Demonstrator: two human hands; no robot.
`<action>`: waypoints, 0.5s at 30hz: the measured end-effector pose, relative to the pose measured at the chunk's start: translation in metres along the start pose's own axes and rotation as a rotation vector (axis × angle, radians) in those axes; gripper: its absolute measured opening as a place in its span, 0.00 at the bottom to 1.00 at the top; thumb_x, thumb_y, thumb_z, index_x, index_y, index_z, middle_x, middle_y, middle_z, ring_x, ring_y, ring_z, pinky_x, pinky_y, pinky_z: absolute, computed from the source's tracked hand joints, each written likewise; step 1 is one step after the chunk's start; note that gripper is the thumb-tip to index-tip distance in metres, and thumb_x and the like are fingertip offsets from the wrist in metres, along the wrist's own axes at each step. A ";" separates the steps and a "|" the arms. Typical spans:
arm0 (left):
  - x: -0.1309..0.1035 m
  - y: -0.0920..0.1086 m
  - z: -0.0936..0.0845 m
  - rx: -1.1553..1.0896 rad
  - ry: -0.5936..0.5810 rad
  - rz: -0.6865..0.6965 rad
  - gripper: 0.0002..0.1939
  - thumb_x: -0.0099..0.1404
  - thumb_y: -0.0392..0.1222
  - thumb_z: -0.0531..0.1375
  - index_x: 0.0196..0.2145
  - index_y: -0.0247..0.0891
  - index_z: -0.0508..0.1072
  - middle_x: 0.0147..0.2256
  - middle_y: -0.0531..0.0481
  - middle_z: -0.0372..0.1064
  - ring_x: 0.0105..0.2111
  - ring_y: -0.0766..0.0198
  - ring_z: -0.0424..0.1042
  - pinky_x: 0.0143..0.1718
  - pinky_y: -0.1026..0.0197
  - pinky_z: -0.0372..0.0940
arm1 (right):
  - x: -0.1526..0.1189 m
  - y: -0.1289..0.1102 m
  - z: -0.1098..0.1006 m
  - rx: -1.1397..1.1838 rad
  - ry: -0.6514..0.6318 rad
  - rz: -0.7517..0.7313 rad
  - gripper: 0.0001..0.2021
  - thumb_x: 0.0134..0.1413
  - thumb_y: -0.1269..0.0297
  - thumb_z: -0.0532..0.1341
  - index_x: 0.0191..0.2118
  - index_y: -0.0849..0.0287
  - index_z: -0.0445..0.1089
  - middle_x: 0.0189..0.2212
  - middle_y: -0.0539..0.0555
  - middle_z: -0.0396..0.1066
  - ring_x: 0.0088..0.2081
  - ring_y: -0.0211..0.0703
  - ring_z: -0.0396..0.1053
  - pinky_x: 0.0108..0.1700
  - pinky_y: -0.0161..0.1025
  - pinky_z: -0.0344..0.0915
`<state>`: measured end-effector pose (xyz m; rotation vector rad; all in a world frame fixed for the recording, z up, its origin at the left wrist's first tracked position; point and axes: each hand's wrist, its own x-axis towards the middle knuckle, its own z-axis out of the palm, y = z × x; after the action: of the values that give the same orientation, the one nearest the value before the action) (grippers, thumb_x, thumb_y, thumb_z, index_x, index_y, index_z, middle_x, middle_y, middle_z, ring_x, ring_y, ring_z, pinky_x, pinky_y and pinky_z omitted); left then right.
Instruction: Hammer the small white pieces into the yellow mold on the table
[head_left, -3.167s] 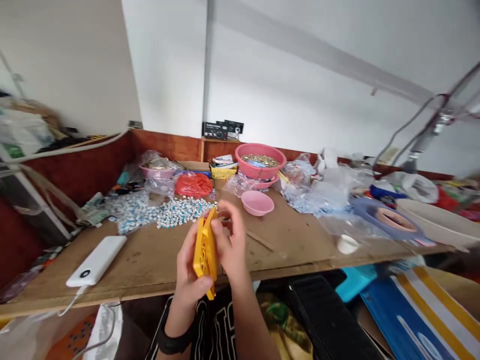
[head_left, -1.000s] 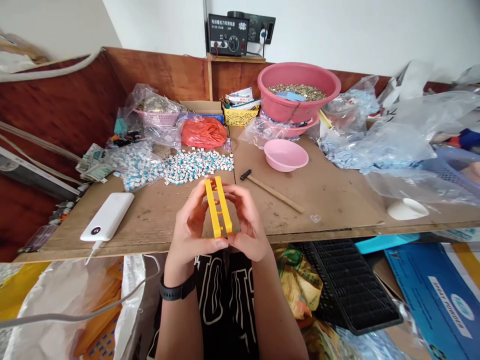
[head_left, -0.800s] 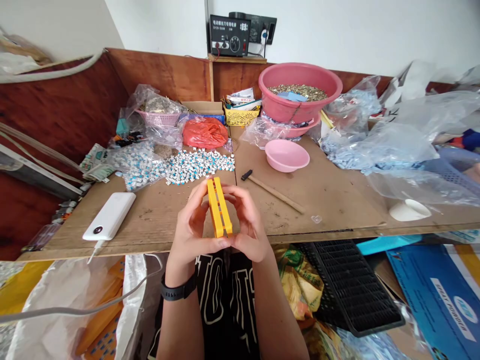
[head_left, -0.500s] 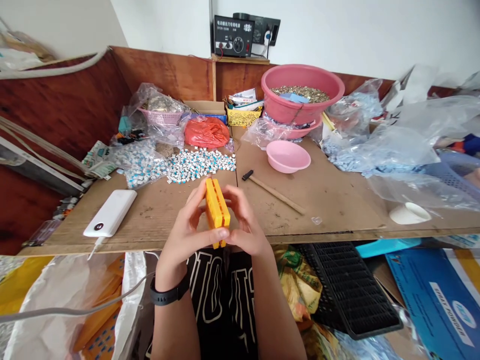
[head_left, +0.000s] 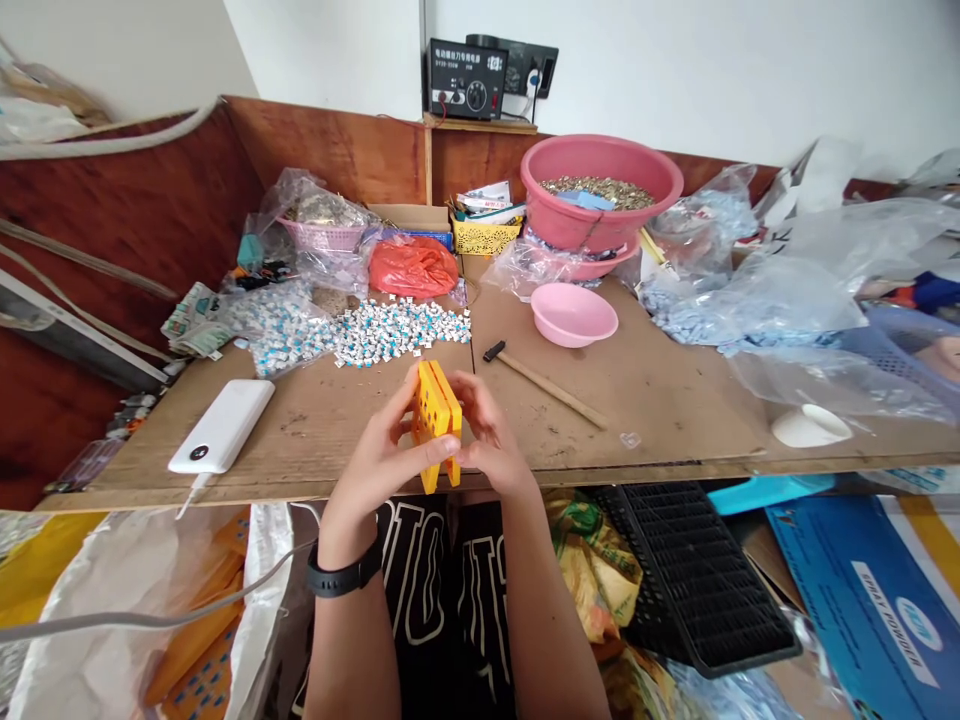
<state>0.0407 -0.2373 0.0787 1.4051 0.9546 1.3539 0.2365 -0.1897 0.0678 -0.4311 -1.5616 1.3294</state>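
Observation:
My left hand (head_left: 379, 450) grips a yellow plastic plate (head_left: 433, 410) with holes in its face, standing on edge, thumb on its near side. Close against its right side is a second yellow plate (head_left: 454, 440), which my right hand (head_left: 491, 430) holds with fingers curled around the far side. A narrow gap runs between the two plates. They are held above the near edge of the workbench. Just beyond them lies a spread of small white-and-blue plastic parts (head_left: 401, 328). To the right is a hammer (head_left: 544, 383) with a wooden handle.
A white power bank (head_left: 223, 425) with a cable lies at left. A pink bowl (head_left: 574, 314), a large pink basin (head_left: 604, 160) and a red plastic bag (head_left: 412, 265) stand farther back. A white cup (head_left: 810, 427) lies at right. A black crate (head_left: 705, 580) is below the bench.
The two yellow plates have turned slightly, showing more of the left plate's holed face. The gap between them looks wider at the near end. Both hands stay in nearly the same place.

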 end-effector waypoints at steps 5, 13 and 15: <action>0.006 -0.006 0.003 -0.071 0.010 0.021 0.52 0.65 0.42 0.82 0.81 0.53 0.69 0.74 0.36 0.72 0.71 0.37 0.76 0.67 0.36 0.79 | 0.004 0.000 0.001 -0.035 0.033 0.046 0.40 0.49 0.53 0.75 0.69 0.44 0.69 0.65 0.58 0.75 0.68 0.65 0.72 0.68 0.60 0.74; 0.009 -0.027 0.020 -0.157 0.030 0.036 0.43 0.69 0.59 0.79 0.76 0.49 0.75 0.73 0.36 0.73 0.71 0.40 0.75 0.72 0.40 0.74 | 0.000 -0.002 0.011 -0.208 0.100 0.039 0.41 0.52 0.60 0.75 0.72 0.43 0.65 0.70 0.57 0.71 0.69 0.62 0.70 0.74 0.61 0.68; 0.014 -0.035 0.036 -0.255 0.152 0.024 0.42 0.69 0.69 0.76 0.71 0.45 0.78 0.68 0.35 0.77 0.67 0.41 0.78 0.70 0.42 0.75 | -0.001 -0.002 0.012 -0.292 0.131 0.049 0.41 0.54 0.60 0.76 0.72 0.43 0.65 0.72 0.58 0.69 0.71 0.61 0.67 0.77 0.63 0.64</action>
<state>0.0805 -0.2184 0.0504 1.1370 0.8308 1.5583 0.2269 -0.1974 0.0701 -0.7271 -1.6480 1.0883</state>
